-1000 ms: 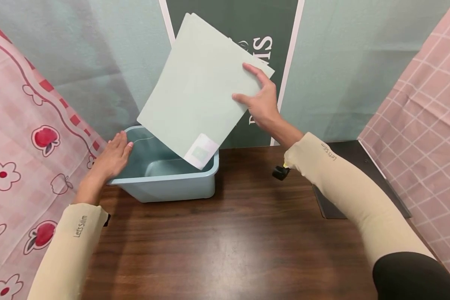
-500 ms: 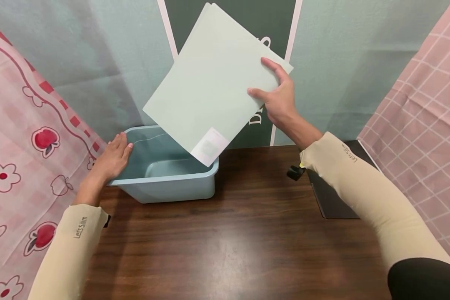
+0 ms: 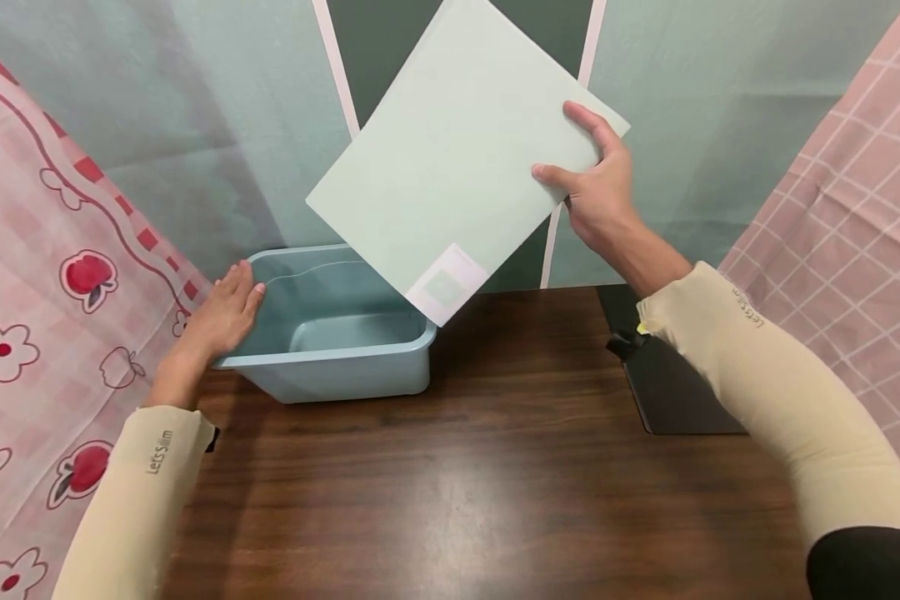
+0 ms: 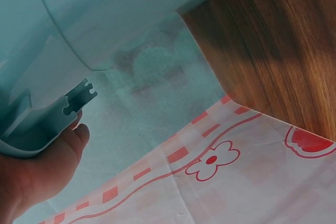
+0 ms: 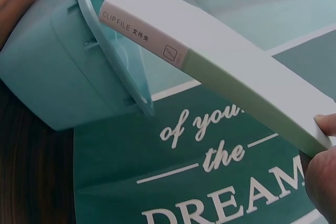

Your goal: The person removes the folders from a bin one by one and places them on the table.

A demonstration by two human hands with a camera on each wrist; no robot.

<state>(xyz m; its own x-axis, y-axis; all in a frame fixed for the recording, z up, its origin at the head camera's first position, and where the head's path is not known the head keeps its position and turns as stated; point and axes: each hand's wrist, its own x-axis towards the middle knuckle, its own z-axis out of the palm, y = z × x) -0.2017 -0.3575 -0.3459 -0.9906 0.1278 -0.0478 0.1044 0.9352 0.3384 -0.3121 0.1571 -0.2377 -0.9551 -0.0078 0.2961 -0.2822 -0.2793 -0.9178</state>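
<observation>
My right hand (image 3: pixel 606 196) holds a pale green clip file (image 3: pixel 461 158) near its right corner, thumb on the face towards me. The file is tilted in the air, and its lowest corner with a white label hangs over the right end of a blue plastic bin (image 3: pixel 345 367). In the right wrist view, the file's spine (image 5: pixel 142 36) reads "CLIP FILE". My left hand (image 3: pixel 225 312) grips the bin's left rim, its thumb inside. In the left wrist view, part of that hand (image 4: pixel 50 166) shows beside the bin's notched rim (image 4: pixel 73 103).
The bin stands on a dark wooden table (image 3: pixel 457 500) against the back cloth. A flat black board (image 3: pixel 671 392) lies at the right, partly under my right sleeve. Pink cloths hang at the left (image 3: pixel 15 275) and right (image 3: pixel 832 217).
My right hand has carried the clip file rightward and slightly up, so more of the bin's inside shows. The left hand and the bin have stayed in place.
</observation>
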